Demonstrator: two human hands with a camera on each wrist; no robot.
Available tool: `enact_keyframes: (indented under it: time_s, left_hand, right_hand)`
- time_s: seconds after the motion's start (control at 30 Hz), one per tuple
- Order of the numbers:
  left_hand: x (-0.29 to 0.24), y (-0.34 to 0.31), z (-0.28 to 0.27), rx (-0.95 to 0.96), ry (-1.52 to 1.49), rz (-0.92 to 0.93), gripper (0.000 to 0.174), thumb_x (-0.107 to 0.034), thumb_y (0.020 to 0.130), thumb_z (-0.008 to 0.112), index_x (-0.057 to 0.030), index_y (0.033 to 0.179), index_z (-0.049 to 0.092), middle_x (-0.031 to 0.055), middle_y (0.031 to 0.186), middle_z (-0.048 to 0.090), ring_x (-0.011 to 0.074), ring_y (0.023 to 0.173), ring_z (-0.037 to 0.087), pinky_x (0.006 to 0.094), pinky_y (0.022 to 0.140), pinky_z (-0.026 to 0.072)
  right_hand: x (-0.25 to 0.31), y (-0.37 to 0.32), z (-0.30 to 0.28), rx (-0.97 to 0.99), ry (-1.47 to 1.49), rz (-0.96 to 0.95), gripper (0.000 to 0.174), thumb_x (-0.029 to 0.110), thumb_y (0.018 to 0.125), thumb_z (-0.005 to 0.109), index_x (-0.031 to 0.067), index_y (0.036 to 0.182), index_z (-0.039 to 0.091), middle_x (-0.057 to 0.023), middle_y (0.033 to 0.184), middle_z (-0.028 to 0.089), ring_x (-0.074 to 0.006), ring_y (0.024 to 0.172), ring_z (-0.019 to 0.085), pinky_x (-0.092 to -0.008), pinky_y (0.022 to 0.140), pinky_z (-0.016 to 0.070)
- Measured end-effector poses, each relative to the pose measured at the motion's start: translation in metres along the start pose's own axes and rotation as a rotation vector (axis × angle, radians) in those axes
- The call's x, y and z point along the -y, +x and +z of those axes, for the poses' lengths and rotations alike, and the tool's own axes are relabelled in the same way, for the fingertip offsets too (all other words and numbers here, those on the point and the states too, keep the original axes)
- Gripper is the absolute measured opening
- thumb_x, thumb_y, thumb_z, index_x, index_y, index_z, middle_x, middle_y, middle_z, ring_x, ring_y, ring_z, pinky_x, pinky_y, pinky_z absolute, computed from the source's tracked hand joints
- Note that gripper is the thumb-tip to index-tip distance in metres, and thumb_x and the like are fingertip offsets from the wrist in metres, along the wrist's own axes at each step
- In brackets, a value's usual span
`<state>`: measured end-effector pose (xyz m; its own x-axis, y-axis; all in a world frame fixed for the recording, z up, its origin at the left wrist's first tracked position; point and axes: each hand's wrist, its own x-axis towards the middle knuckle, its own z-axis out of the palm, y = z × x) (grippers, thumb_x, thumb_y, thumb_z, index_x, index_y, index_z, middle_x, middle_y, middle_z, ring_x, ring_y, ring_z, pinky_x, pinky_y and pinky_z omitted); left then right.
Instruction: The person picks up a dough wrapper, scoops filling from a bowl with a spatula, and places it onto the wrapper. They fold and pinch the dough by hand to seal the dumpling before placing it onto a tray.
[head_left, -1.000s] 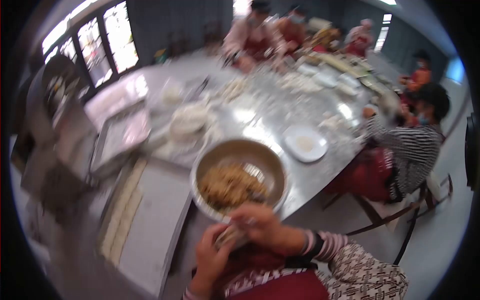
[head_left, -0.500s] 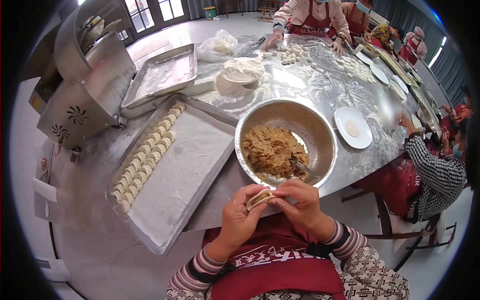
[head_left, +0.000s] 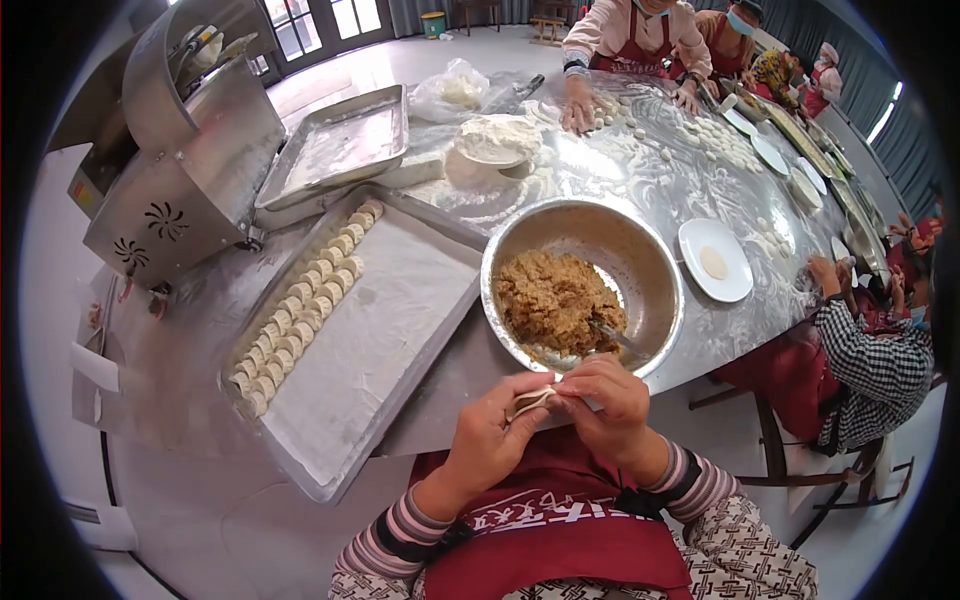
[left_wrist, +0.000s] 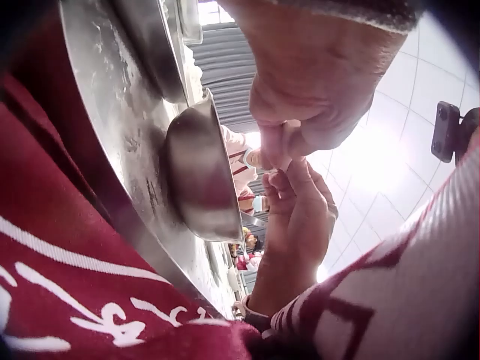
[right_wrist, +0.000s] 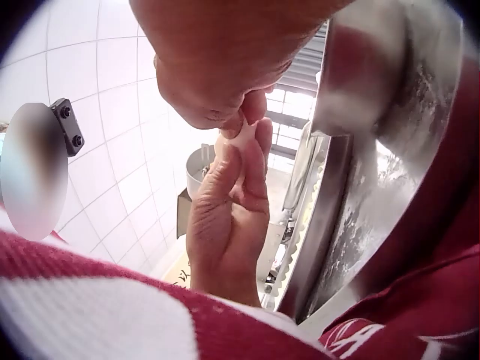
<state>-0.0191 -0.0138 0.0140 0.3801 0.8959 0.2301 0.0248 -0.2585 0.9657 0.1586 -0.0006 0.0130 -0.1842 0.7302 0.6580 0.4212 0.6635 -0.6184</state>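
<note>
A small dumpling (head_left: 532, 401) in a pale wrapper is held between my two hands, just in front of the metal bowl (head_left: 668, 330). My left hand (head_left: 484, 440) grips its left end with thumb and fingers. At its right end, my right hand (head_left: 610, 408) pinches the folded edge. Part of the white wrapper (right_wrist: 244, 135) shows between the fingertips in the right wrist view. Brown filling (head_left: 555, 298) fills the left side of the bowl, with a metal utensil (head_left: 622, 340) stuck in it.
Left of the bowl lies a tray (head_left: 370, 345) with rows of finished dumplings (head_left: 300, 312) along its left side. Behind are another tray (head_left: 340, 150), a heap of flour (head_left: 498, 138) and a steel machine (head_left: 200, 170). A white plate (head_left: 735, 275) holds one wrapper. Other people work around the table.
The dumpling's wrapper, gaping with filling showing half a second ago, is now folded closer together. My right fingers have moved over its edge. The head view has steadied after an earlier blur.
</note>
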Motion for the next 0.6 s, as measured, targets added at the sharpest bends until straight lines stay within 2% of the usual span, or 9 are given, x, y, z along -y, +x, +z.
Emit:
enact_keyframes:
  time_s: [0.07, 0.17, 0.2, 0.27, 0.3, 0.37, 0.5, 0.57, 0.6]
  left_hand:
    - [0.001, 0.001, 0.010, -0.188, -0.355, -0.095, 0.033, 0.006, 0.088, 0.057, 0.0043, 0.119, 0.048, 0.0152, 0.112, 0.062, 0.0167, 0.101, 0.061, 0.0260, 0.086, 0.0506]
    - [0.007, 0.002, 0.009, -0.236, -0.459, -0.177, 0.033, 0.005, 0.089, 0.057, 0.0050, 0.119, 0.044, 0.0152, 0.111, 0.062, 0.0160, 0.101, 0.061, 0.0246, 0.085, 0.0506]
    - [0.008, 0.002, 0.010, -0.242, -0.456, -0.172, 0.033, 0.005, 0.089, 0.057, 0.0050, 0.119, 0.044, 0.0152, 0.111, 0.062, 0.0160, 0.101, 0.061, 0.0246, 0.085, 0.0506]
    - [0.008, 0.001, 0.011, -0.267, -0.460, -0.161, 0.031, 0.004, 0.090, 0.055, 0.0057, 0.119, 0.045, 0.0155, 0.111, 0.062, 0.0159, 0.101, 0.062, 0.0234, 0.085, 0.0500]
    - [0.008, 0.001, 0.011, -0.268, -0.461, -0.161, 0.031, 0.004, 0.090, 0.055, 0.0057, 0.119, 0.045, 0.0155, 0.111, 0.062, 0.0159, 0.101, 0.062, 0.0234, 0.085, 0.0500]
    - [0.007, 0.001, 0.012, -0.255, -0.302, -0.080, 0.031, 0.003, 0.092, 0.053, 0.0058, 0.122, 0.047, 0.0151, 0.113, 0.062, 0.0155, 0.100, 0.062, 0.0231, 0.085, 0.0493]
    - [0.016, -0.002, 0.010, -0.248, -0.064, -0.068, 0.033, 0.002, 0.092, 0.053, 0.0051, 0.125, 0.050, 0.0155, 0.114, 0.063, 0.0164, 0.100, 0.063, 0.0247, 0.084, 0.0496]
    - [0.016, -0.001, 0.008, -0.256, 0.283, 0.152, 0.035, 0.002, 0.091, 0.054, 0.0033, 0.125, 0.053, 0.0168, 0.116, 0.063, 0.0203, 0.101, 0.064, 0.0282, 0.085, 0.0505]
    - [0.015, 0.000, 0.008, -0.256, 0.281, 0.149, 0.035, 0.002, 0.091, 0.054, 0.0033, 0.125, 0.053, 0.0168, 0.116, 0.063, 0.0203, 0.101, 0.064, 0.0282, 0.085, 0.0505]
  right_hand:
    - [0.002, 0.007, -0.001, -0.027, -0.062, -0.158, 0.023, 0.001, 0.066, 0.075, 0.0045, 0.084, 0.062, -0.0083, 0.078, 0.065, -0.0246, 0.068, 0.063, -0.0327, 0.063, 0.0472]
    - [0.002, 0.007, 0.001, -0.049, -0.137, -0.201, 0.021, 0.003, 0.067, 0.075, 0.0041, 0.084, 0.063, -0.0080, 0.076, 0.065, -0.0240, 0.065, 0.061, -0.0327, 0.062, 0.0458]
    - [0.003, 0.007, 0.002, -0.048, -0.132, -0.208, 0.021, 0.003, 0.067, 0.075, 0.0041, 0.084, 0.063, -0.0080, 0.076, 0.065, -0.0240, 0.065, 0.061, -0.0327, 0.062, 0.0458]
    - [0.006, 0.006, 0.005, -0.061, -0.137, -0.063, 0.020, 0.003, 0.067, 0.075, 0.0038, 0.084, 0.064, -0.0081, 0.076, 0.064, -0.0239, 0.066, 0.060, -0.0333, 0.062, 0.0453]
    - [0.007, 0.006, 0.005, -0.060, -0.136, -0.064, 0.020, 0.003, 0.067, 0.075, 0.0038, 0.084, 0.064, -0.0081, 0.076, 0.064, -0.0239, 0.066, 0.060, -0.0333, 0.062, 0.0453]
    - [0.008, 0.004, 0.006, -0.035, -0.046, 0.093, 0.020, 0.004, 0.068, 0.075, 0.0041, 0.085, 0.065, -0.0081, 0.077, 0.063, -0.0243, 0.067, 0.060, -0.0336, 0.060, 0.0441]
    - [0.002, 0.001, 0.008, -0.019, 0.028, 0.130, 0.020, 0.004, 0.067, 0.075, 0.0048, 0.084, 0.065, -0.0083, 0.078, 0.062, -0.0255, 0.069, 0.059, -0.0339, 0.060, 0.0438]
    - [0.002, 0.009, 0.005, -0.022, -0.192, -0.136, 0.021, 0.004, 0.066, 0.075, 0.0057, 0.084, 0.064, -0.0084, 0.079, 0.061, -0.0266, 0.069, 0.059, -0.0344, 0.059, 0.0441]
    - [0.004, 0.011, 0.003, -0.020, -0.192, -0.133, 0.021, 0.004, 0.066, 0.075, 0.0057, 0.084, 0.064, -0.0084, 0.079, 0.061, -0.0266, 0.069, 0.059, -0.0344, 0.059, 0.0441]
